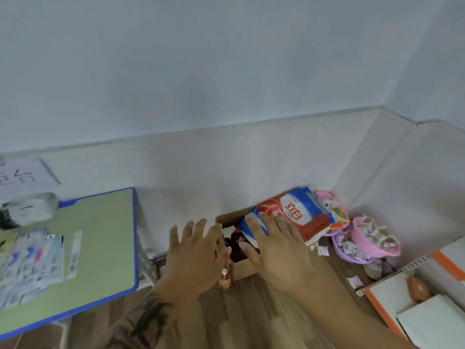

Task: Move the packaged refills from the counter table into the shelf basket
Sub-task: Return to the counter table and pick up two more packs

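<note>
We are reaching both hands toward a red, white and blue refill bag (294,214) lying on a cardboard box (241,269) on the floor. Our right hand (274,250) is resting flat-fingered on it; our left hand (193,250) is hovering spread, holding nothing. More packets (30,260) are lying on the tabletop (105,248). Next we are probably needing a firm two-handed grip.

Soft, even indoor light, with motion blur and wide-angle bending.

The pale wall (226,71) is lit flatly, with no hard shadows and no glare; a faint dim patch shows near its middle. Both hands, the left hand (193,255) and the right hand (274,250), are smeared by blur, as is the red and blue bag (297,212). The table (100,248) edge and the wall's ledge curve and tilt toward the frame's borders.
</note>
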The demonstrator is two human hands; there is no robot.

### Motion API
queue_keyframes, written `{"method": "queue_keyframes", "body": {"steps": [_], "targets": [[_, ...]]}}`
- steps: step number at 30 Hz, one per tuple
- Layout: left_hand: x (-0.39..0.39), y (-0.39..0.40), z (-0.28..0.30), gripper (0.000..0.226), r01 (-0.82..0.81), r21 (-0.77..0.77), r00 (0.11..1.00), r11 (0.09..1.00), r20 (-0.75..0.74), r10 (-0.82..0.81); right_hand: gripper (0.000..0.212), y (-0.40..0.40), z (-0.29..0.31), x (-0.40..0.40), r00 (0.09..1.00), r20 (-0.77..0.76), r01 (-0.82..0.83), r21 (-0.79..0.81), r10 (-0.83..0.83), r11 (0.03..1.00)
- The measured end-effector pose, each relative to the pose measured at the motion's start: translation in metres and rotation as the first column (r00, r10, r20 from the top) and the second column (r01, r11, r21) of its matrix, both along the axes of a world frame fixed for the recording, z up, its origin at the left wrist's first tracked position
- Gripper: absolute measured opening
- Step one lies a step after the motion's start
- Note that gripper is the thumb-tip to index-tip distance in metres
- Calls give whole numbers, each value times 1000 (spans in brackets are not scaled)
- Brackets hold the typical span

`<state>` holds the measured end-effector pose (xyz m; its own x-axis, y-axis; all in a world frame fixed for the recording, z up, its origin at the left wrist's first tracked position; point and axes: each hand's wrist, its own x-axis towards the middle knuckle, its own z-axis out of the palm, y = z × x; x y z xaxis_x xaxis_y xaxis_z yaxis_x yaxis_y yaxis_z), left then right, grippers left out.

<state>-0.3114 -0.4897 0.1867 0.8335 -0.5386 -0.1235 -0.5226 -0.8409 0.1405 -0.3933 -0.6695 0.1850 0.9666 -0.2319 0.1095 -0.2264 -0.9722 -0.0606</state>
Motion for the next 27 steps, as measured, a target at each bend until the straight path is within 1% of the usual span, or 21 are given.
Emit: {"method": "queue_keyframes", "body": {"steps": [4, 7, 12, 17, 22, 24, 27], "targets": [[22, 58, -20, 61, -157, -28, 987, 987, -35, 156, 60, 55, -18, 44, 991, -82, -106, 17, 107, 994], [35, 91, -35, 62, -244, -14, 969, 970, -45, 243, 61, 86, -34, 74, 971, -115, -211, 0, 210, 977], [60, 141, -57, 62, -381, 26, 923, 924, -55, 382, 61, 136, -53, 130, 920, -109, -374, 45, 377, 926], [92, 177, -67, 63, -469, 46, 879, 882, -73, 472, 56, 177, -64, 189, 857, -113, -493, 109, 503, 863], [136, 213, -85, 63, -577, 74, 814, 813, -32, 581, 64, 207, -83, 248, 776, -190, -576, 172, 601, 799], [151, 224, -93, 62, -605, 94, 792, 791, -27, 610, 66, 217, -93, 269, 760, -224, -575, 208, 611, 791], [169, 239, -109, 58, -637, 124, 766, 761, -6, 643, 66, 233, -109, 291, 724, -298, -542, 311, 622, 781]]}}
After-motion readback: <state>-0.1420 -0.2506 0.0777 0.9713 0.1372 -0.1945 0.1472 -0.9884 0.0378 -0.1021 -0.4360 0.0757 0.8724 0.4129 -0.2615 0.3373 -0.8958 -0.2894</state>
